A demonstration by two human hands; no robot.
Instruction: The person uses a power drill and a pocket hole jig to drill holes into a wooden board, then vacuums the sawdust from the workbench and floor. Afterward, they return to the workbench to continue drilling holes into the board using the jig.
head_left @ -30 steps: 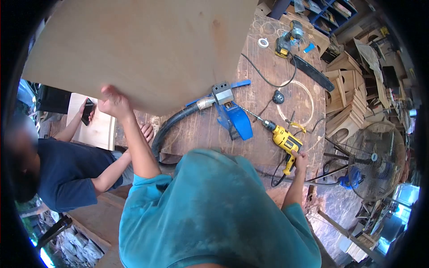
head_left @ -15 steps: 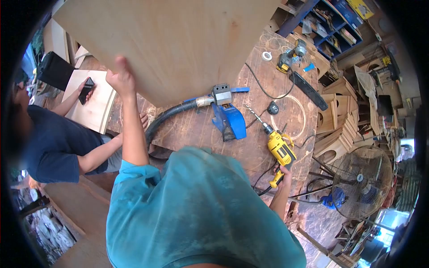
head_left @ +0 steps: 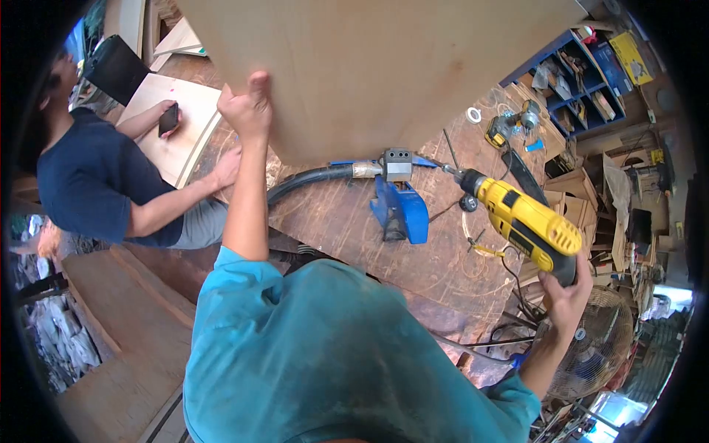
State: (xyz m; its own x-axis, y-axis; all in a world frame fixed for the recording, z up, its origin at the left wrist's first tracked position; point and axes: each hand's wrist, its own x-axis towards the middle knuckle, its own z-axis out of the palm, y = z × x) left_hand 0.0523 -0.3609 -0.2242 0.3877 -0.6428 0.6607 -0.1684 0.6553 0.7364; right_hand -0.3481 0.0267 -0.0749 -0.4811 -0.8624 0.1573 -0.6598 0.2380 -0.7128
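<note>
My left hand (head_left: 249, 108) grips the near left edge of a large plywood board (head_left: 354, 81), thumb on the face towards me and the other fingers hidden behind it. The board stands tilted up over the far side of the workbench (head_left: 332, 244). In my right hand (head_left: 567, 288) is a yellow power drill (head_left: 524, 221), held by its dark handle. Raised above the bench, the drill points left, its bit close to the board's lower right part. Below the board lies a blue tool with a metal block (head_left: 399, 199), joined to a thick black hose (head_left: 310, 181).
At left a person (head_left: 111, 170) in a dark shirt holds a phone (head_left: 170, 119) over light boards. A cordless driver (head_left: 509, 125) and a tape roll (head_left: 473, 115) lie on the bench's far right. A standing fan (head_left: 591, 340) is beside my right arm.
My right hand has lifted the drill off the bench, up and to the right, and its bit now points left towards the board. The view has shifted, with my left hand still on the board.
</note>
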